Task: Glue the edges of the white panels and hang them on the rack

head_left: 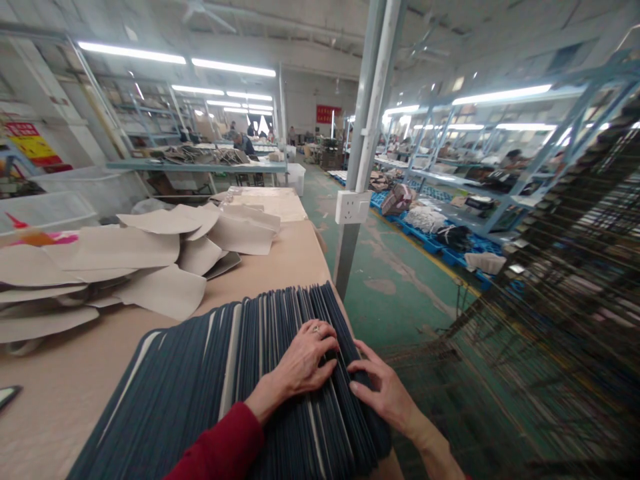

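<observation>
A long row of thin dark blue panels, with some pale edges among them, stands on edge, packed tight, at the front of the table. My left hand, below a red sleeve and with a ring on one finger, rests on top of the row near its right end. Its fingers are bent but apart from the thumb. At the row's right end, my right hand touches the outermost panels with spread fingertips. Neither hand has a panel lifted out of the row.
Loose beige sheets lie heaped at the left of the tan table. A grey post with a white socket box rises beside the table's right edge. Blue pallets with goods line the aisle; a dark rack stands right.
</observation>
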`<action>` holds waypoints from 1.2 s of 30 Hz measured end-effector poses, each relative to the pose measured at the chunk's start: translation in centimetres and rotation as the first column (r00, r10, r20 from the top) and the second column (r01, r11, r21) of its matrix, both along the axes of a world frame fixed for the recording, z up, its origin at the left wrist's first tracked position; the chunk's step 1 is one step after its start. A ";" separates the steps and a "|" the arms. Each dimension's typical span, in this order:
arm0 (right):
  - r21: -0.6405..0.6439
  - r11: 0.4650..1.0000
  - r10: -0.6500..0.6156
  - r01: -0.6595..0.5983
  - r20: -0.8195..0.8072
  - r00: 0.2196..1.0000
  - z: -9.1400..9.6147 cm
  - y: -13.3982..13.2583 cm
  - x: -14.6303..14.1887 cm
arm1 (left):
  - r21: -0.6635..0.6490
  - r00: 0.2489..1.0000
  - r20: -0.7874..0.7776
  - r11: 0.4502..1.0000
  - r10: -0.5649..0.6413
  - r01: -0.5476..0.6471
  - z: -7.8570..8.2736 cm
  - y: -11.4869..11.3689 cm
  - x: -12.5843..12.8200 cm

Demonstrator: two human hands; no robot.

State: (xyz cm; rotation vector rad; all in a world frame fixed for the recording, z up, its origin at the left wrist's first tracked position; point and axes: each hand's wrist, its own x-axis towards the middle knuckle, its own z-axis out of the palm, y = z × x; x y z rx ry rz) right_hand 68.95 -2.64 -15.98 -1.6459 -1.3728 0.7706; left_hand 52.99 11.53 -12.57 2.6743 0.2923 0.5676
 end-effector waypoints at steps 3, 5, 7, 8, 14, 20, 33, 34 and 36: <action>-0.001 1.000 -0.010 0.010 0.010 1.000 0.1 -0.1 0.0 | -0.001 1.000 0.002 1.000 -0.004 0.004 0.0 0.0 0.0; 0.004 1.000 -0.015 0.015 0.021 1.000 0.2 0.0 0.0 | -0.005 1.000 0.010 1.000 -0.005 0.005 0.0 0.0 0.0; 0.005 1.000 -0.024 0.024 0.030 0.999 0.3 0.0 -0.1 | -0.009 1.000 0.015 1.000 -0.009 0.009 -0.1 0.0 0.0; 0.004 1.000 -0.029 0.029 0.030 0.999 0.3 0.1 -0.1 | -0.011 1.000 0.017 1.000 -0.010 0.010 -0.1 0.0 0.0; 0.028 0.998 -0.059 0.058 0.024 0.998 -0.3 0.1 -0.4 | -0.010 1.000 0.028 1.000 -0.001 0.001 -0.4 0.1 0.1; 0.091 0.994 -0.050 0.064 -0.152 0.987 -1.0 -0.2 -0.5 | -0.018 0.999 0.047 1.000 -0.006 0.007 -0.3 0.2 0.0; 0.032 0.999 -0.027 0.026 0.026 0.999 0.2 -0.4 -1.0 | -0.001 0.999 0.050 1.000 -0.001 0.001 -0.8 0.2 -0.2; 0.034 0.999 -0.025 0.024 0.027 0.999 0.1 -0.4 -0.9 | 0.001 0.999 0.050 1.000 -0.005 0.005 -0.8 0.3 -0.2; 0.040 0.999 -0.023 0.022 0.032 0.999 0.0 -0.4 -0.8 | 0.001 0.999 0.052 1.000 -0.012 0.012 -0.8 0.2 -0.2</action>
